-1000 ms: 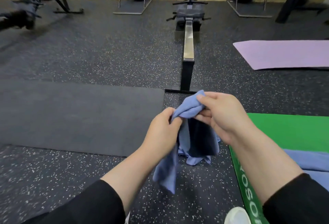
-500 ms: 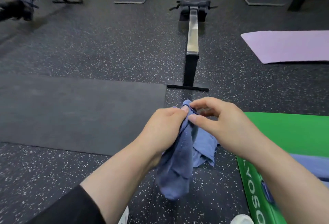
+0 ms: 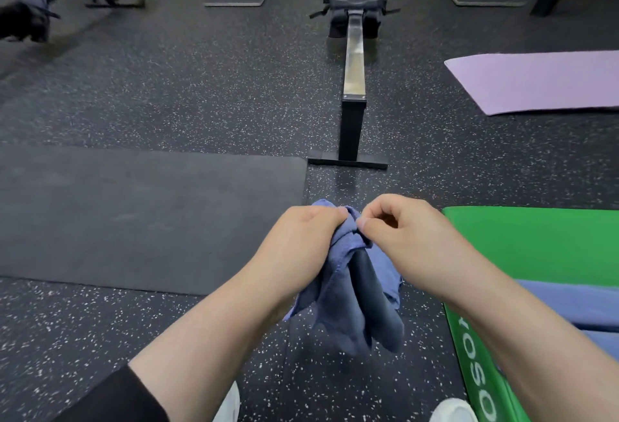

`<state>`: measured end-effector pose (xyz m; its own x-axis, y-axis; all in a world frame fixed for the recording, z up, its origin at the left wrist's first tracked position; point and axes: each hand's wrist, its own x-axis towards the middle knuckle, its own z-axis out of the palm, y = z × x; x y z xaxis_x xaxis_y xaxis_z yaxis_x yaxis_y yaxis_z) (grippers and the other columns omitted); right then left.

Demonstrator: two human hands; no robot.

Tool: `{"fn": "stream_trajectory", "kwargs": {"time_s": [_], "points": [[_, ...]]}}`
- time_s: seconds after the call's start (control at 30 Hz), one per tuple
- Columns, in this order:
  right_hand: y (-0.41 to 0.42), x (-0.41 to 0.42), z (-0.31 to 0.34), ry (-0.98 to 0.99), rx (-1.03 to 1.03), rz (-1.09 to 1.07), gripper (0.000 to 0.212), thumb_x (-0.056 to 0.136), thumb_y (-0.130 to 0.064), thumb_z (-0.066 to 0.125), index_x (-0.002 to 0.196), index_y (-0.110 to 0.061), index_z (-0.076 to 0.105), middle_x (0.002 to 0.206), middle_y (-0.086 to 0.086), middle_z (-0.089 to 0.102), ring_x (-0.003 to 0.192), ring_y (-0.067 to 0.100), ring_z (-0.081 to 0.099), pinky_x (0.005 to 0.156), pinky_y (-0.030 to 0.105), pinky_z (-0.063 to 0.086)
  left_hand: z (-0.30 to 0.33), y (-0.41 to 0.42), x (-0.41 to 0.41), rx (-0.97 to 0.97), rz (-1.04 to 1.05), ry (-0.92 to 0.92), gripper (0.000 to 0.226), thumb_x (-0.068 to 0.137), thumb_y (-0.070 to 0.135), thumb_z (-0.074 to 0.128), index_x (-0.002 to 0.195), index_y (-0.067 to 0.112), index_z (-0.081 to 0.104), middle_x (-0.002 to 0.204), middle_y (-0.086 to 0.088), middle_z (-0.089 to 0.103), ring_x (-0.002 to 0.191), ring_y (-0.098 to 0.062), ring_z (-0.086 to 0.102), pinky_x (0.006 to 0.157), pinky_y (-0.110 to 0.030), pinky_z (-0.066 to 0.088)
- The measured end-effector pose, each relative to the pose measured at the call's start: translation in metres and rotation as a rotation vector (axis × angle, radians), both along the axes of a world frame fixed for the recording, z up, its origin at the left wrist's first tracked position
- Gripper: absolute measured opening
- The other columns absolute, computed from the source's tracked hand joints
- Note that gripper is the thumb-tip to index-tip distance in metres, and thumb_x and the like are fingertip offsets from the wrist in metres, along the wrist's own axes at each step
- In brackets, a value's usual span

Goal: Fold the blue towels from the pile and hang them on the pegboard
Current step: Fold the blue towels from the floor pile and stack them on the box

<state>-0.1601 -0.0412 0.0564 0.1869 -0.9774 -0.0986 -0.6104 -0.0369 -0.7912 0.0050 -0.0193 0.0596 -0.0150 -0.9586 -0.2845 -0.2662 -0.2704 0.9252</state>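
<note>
— Since a second ago, the hands have been drawn lower in the frame, and the crumpled blue cloth towel [image 3: 348, 291] has been bunched tighter between them.

— How is it held?

— By the left hand [image 3: 301, 237], curled round the towel's upper edge, the gathered top is gripped. By the right hand [image 3: 398, 230], a neighbouring bit of edge is pinched between thumb and forefinger; the other fingers are curled in. The rest is left hanging, clear of the speckled black rubber floor [image 3: 201, 86].

— Why so close together?

— An edge is probably being sought, so that the cloth can be spread for folding.

— And the pile?

— More blue fabric [image 3: 569, 304] is seen on the green exercise mat [image 3: 536, 244] at lower right. No pegboard is in view. Upper centre is taken by a black rowing machine [image 3: 353, 63], upper right by a lilac mat [image 3: 536, 79].
</note>
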Motion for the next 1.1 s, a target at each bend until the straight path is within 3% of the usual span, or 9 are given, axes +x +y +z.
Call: {"fn": "stream_trajectory", "kwargs": {"time_s": [0.13,0.2,0.33,0.47,0.6,0.77,0.9,1.0,1.1], "points": [[0.001,0.001,0.003,-0.032,-0.037,-0.061,0.020,0.095,-0.022,0.055,0.078,-0.015,0.061,0.057,-0.010,0.053,0.049,0.004,0.041,0.048,0.018,0.033,-0.001,-0.001,0.006,-0.070,-0.002,-0.037,0.039,0.097,0.037,0.053,0.061,0.022,0.051,0.064,0.006,0.048,0.065,-0.015,0.041,0.067,-0.033,0.035],[0.000,0.002,0.003,-0.104,-0.036,-0.080,0.020,0.093,-0.026,0.056,0.078,-0.015,0.060,0.062,-0.008,0.057,0.056,0.006,0.046,0.059,0.026,0.040,-0.001,0.001,0.007,-0.134,-0.045,-0.133,0.043,0.099,0.039,0.055,0.062,0.019,0.047,0.058,0.006,0.044,0.059,-0.013,0.037,0.059,-0.031,0.033],[0.000,0.005,0.000,-0.286,0.044,-0.118,0.020,0.078,-0.042,0.056,0.078,-0.024,0.065,0.070,-0.004,0.070,0.068,0.015,0.064,0.080,0.049,0.056,-0.003,0.004,0.009,-0.254,-0.167,-0.367,0.020,0.094,0.040,0.063,0.080,0.025,0.062,0.071,0.005,0.067,0.063,-0.009,0.055,0.063,-0.027,0.044],[-0.002,0.008,-0.003,-0.423,0.042,-0.165,0.019,0.078,-0.038,0.062,0.078,-0.020,0.068,0.070,-0.002,0.059,0.069,0.015,0.052,0.072,0.042,0.044,-0.004,0.003,0.012,-0.320,-0.125,-0.418,0.031,0.098,0.035,0.058,0.073,0.017,0.057,0.057,0.010,0.050,0.056,-0.008,0.041,0.053,-0.023,0.032],[0.000,0.010,0.007,-0.457,-0.018,-0.104,0.016,0.094,-0.031,0.069,0.086,-0.018,0.071,0.073,0.003,0.071,0.068,0.011,0.060,0.070,0.032,0.050,-0.002,-0.002,0.019,-0.359,-0.016,-0.410,0.036,0.092,0.041,0.067,0.070,0.013,0.061,0.054,0.008,0.049,0.053,-0.006,0.039,0.050,-0.023,0.030],[-0.001,0.000,0.012,-0.145,-0.070,0.097,0.010,0.089,-0.026,0.075,0.079,-0.023,0.074,0.064,-0.011,0.069,0.058,-0.004,0.052,0.059,0.016,0.042,0.001,-0.009,0.033,-0.323,-0.030,-0.416,0.026,0.089,0.039,0.072,0.072,0.021,0.064,0.057,0.011,0.056,0.054,-0.004,0.046,0.052,-0.021,0.034],[-0.010,-0.014,0.007,-0.019,-0.182,-0.102,0.017,0.090,-0.030,0.072,0.075,-0.022,0.072,0.065,0.005,0.067,0.058,0.007,0.048,0.060,0.028,0.041,-0.002,-0.012,0.047,-0.234,-0.121,-0.537,0.017,0.094,0.033,0.065,0.079,0.026,0.065,0.066,0.013,0.063,0.061,-0.005,0.053,0.057,-0.023,0.039],[-0.010,-0.016,0.009,-0.034,-0.164,-0.020,0.007,0.090,-0.033,0.071,0.090,-0.027,0.069,0.049,-0.005,0.045,0.048,0.007,0.033,0.049,0.025,0.028,0.001,-0.008,0.044,-0.285,-0.104,-0.421,0.017,0.096,0.031,0.064,0.080,0.027,0.068,0.062,0.017,0.061,0.054,0.003,0.048,0.053,-0.013,0.035],[-0.005,-0.008,0.009,-0.058,-0.089,0.165,0.035,0.088,-0.036,0.072,0.122,-0.040,0.061,0.047,-0.009,0.036,0.048,0.005,0.031,0.049,0.020,0.026,0.005,-0.003,0.036,-0.275,-0.148,-0.315,0.020,0.098,0.032,0.062,0.080,0.028,0.071,0.070,0.011,0.069,0.060,0.003,0.052,0.058,-0.014,0.040]]}}
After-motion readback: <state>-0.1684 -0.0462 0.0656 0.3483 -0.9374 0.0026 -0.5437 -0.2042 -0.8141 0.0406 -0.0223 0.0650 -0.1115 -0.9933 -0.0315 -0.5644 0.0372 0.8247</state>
